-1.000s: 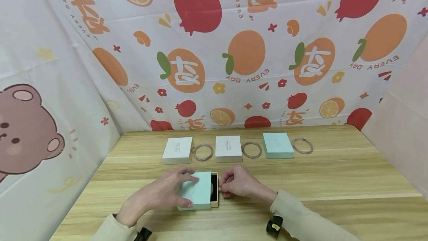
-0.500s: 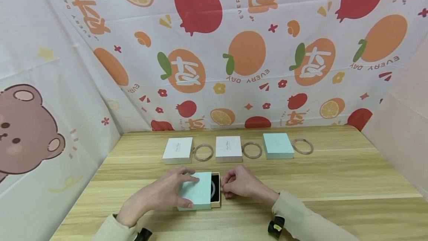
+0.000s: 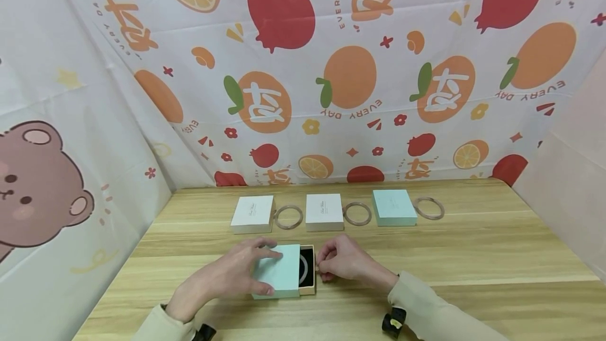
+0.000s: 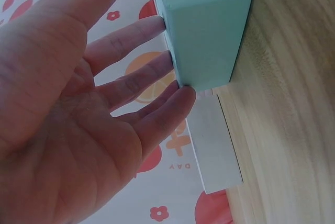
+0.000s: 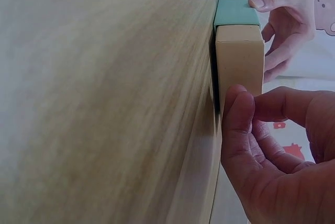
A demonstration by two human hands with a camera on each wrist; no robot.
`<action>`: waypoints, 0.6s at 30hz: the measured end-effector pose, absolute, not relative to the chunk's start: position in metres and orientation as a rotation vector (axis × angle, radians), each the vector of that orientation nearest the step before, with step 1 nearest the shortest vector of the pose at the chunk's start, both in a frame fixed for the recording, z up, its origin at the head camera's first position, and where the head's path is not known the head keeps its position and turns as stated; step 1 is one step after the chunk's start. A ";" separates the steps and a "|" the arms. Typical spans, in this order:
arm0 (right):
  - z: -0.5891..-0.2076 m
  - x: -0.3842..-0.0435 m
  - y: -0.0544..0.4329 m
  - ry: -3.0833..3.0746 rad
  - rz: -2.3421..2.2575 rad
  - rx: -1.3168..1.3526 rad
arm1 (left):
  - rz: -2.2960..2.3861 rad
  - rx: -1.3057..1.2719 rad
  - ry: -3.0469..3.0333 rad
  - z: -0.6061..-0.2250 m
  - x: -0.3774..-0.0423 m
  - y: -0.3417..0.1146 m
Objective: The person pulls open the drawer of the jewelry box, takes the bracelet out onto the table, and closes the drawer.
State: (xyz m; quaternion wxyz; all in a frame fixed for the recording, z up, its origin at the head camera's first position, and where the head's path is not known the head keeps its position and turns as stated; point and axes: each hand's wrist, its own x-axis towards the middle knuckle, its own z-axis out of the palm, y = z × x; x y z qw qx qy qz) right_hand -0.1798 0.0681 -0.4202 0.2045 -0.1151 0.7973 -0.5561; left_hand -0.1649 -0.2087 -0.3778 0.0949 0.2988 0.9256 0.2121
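Observation:
A mint-green drawer box (image 3: 279,278) lies on the table, its tan inner drawer (image 3: 309,289) slid partway out to the right. Inside the drawer, part of a greyish bangle (image 3: 304,268) shows against black lining; the rest is under the sleeve. My left hand (image 3: 236,272) rests spread over the sleeve, fingertips on its top and thumb at its front edge. At the drawer's right end, my right hand (image 3: 345,261) pinches a small pull tab between thumb and forefinger, mostly hidden by the fingertips. The right wrist view shows these fingertips at the tan drawer front (image 5: 241,59).
Along the back stand two white boxes (image 3: 253,213) and another mint-green box (image 3: 394,207). A bangle (image 3: 288,217) lies right of the first white box, a second bangle (image 3: 357,213) right of the other, and a third bangle (image 3: 429,208) beside the green one. A fruit-print cloth hangs behind.
My right hand has moved slightly right, drawing the drawer further out of the sleeve. More of the bangle inside has come into sight. My left hand stays on the sleeve.

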 end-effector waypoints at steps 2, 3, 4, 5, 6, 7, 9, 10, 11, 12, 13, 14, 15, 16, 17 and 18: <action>-0.420 -0.180 0.069 2.222 -1.552 -0.320 | 0.628 0.884 2.746 -0.378 -0.165 -0.208; -0.420 -0.180 0.070 2.222 -1.551 -0.319 | 0.627 0.883 2.746 -0.378 -0.165 -0.208; -0.420 -0.180 0.070 2.224 -1.550 -0.319 | 0.626 0.881 2.746 -0.378 -0.165 -0.208; -0.419 -0.180 0.071 2.226 -1.547 -0.317 | 0.625 0.881 2.747 -0.378 -0.165 -0.208; -0.419 -0.180 0.071 2.228 -1.545 -0.315 | 0.625 0.880 2.746 -0.378 -0.165 -0.208; -0.419 -0.180 0.072 2.230 -1.543 -0.312 | 0.625 0.879 2.746 -0.378 -0.165 -0.208; -0.419 -0.180 0.073 2.237 -1.539 -0.313 | 0.623 0.877 2.746 -0.378 -0.165 -0.208; -0.419 -0.180 0.074 2.238 -1.537 -0.312 | 0.623 0.877 2.748 -0.378 -0.165 -0.208; -0.419 -0.180 0.074 2.237 -1.538 -0.311 | 0.623 0.878 2.748 -0.378 -0.165 -0.208; -0.420 -0.180 0.075 2.235 -1.540 -0.313 | 0.623 0.877 2.749 -0.378 -0.165 -0.208; -0.420 -0.180 0.076 2.233 -1.542 -0.315 | 0.623 0.878 2.751 -0.378 -0.165 -0.208; -0.420 -0.180 0.077 2.230 -1.544 -0.317 | 0.623 0.878 2.752 -0.378 -0.165 -0.208; -0.420 -0.180 0.077 2.226 -1.547 -0.317 | 0.622 0.880 2.754 -0.379 -0.165 -0.208; -0.420 -0.180 0.078 2.223 -1.551 -0.319 | 0.622 0.881 2.755 -0.379 -0.165 -0.208; -0.420 -0.180 0.078 2.220 -1.554 -0.320 | 0.622 0.882 2.755 -0.379 -0.165 -0.208; -0.420 -0.180 0.078 2.220 -1.556 -0.322 | 0.622 0.882 2.755 -0.379 -0.165 -0.208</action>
